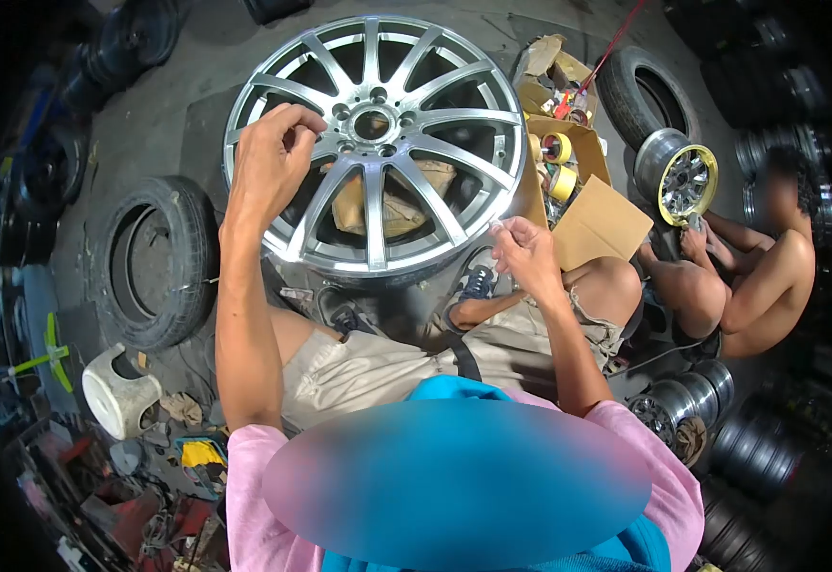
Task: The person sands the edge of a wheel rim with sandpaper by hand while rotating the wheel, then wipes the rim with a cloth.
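Observation:
A silver multi-spoke alloy wheel rim (375,219) lies face up in front of me, its spokes running out from the hub. My left hand (273,162) is over the rim's left side, fingers curled in; whatever they may hold is hidden. Close to the rim's lower right edge, my right hand (528,254) pinches thumb and finger together. A small pale bit shows at those fingertips, too small to name. Through the gaps between the spokes, brown cardboard (392,198) is visible underneath.
An open cardboard box (605,224) with yellow tape rolls (561,181) stands right of the rim. Tyres (158,262) lie left and upper right. At right, another person (769,276) sits by a yellow-edged wheel (688,186). A white stool (120,393) lies lower left.

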The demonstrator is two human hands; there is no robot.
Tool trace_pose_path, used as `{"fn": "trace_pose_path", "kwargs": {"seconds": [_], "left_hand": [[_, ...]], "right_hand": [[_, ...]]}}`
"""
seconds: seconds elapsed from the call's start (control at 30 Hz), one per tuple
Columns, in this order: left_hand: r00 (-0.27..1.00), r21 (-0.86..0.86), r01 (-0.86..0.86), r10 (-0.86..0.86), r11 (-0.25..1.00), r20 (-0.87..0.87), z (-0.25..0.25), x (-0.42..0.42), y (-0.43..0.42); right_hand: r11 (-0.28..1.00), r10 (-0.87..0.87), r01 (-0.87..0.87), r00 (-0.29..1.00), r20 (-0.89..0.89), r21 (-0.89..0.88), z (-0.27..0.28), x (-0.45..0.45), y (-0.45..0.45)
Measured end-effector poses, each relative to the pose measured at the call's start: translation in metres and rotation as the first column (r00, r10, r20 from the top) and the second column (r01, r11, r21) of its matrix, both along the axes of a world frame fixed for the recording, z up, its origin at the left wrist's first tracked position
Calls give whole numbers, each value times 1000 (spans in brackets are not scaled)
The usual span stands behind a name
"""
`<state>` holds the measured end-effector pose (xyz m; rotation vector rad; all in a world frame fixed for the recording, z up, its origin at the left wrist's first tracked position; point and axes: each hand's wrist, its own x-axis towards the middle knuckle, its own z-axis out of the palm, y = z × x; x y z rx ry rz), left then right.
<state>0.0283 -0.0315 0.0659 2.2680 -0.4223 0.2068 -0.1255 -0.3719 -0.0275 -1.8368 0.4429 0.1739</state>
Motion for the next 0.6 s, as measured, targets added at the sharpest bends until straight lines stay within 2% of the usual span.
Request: {"fn": "trace_pose_path", "kwargs": {"seconds": [0.07,0.27,0.33,0.47,0.6], "left_hand": [[1000,-54,3,-2,999,27,1,-2,-2],[1000,-39,8,-8,999,12,-3,2,-1],[1000,-6,18,-18,1000,1,-3,3,-1],[1000,1,23,-23,1000,-7,-4,4,0],[1000,11,24,-24,1000,-12,-4,6,-1]], "right_hand": [[1000,16,-16,999,-33,1,-1,-6,11],[998,42,-37,995,-94,59,13,-23,47],[995,-4,12,997,-78,97,11,-23,48],[999,-36,35,997,-66,-15,19,-18,39],[999,42,-41,996,-73,21,12,-26,54]]}}
